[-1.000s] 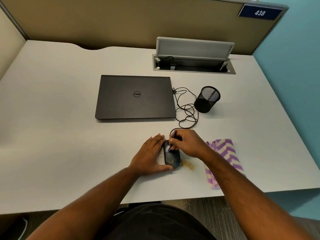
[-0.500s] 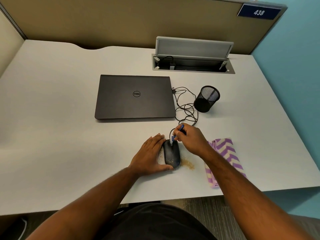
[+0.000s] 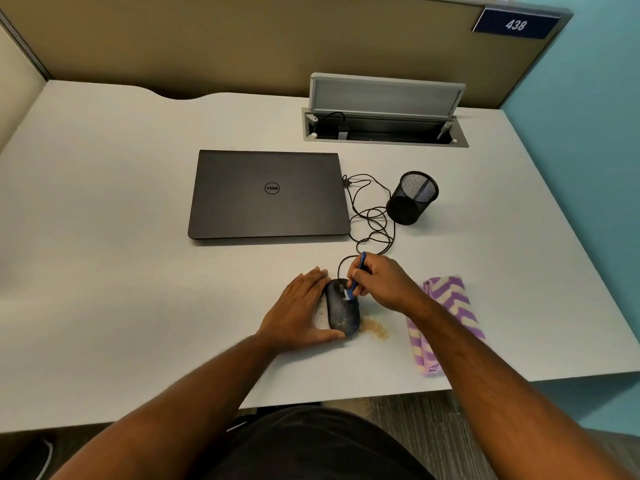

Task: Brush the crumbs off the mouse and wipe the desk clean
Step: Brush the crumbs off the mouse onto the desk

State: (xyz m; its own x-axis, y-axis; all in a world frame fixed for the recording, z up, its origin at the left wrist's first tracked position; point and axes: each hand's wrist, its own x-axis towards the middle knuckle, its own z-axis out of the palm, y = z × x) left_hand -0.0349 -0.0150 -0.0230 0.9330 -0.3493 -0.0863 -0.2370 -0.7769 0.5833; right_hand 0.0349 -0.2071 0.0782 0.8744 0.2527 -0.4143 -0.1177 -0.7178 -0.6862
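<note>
Head view looks down on a white counter (image 3: 104,209) where a dark mouse (image 3: 341,308) lies near the front edge, its back speckled with pale crumbs. On one side the left hand (image 3: 299,311) rests flat against the mouse, fingers (image 3: 311,277) straight and close together along its flank, thumb lying by the mouse's near end. From the other side the right hand (image 3: 384,285) pinches a small blue brush (image 3: 356,278), its fingers curled narrowly round the handle, the brush tilted so that its lower tip sits on the front part of the mouse near the wheel. Just beside the right hand's wrist, on the counter next to the mouse's near end, a little heap of tan crumbs (image 3: 374,329) lies spread; a few more grains show between the left palm and the mouse. Under and beyond the right forearm lies a folded cloth (image 3: 446,303) with purple and cream zigzags, near the crumbs but apart from them. Beyond the right hand's fingers the mouse's black cable (image 3: 372,216) runs in loose loops to a closed dark laptop (image 3: 268,194). Beside the loops stands a black mesh pen cup (image 3: 412,197), tilted in this wide view. Farther back an open cable hatch (image 3: 384,128) is set into the counter.
</note>
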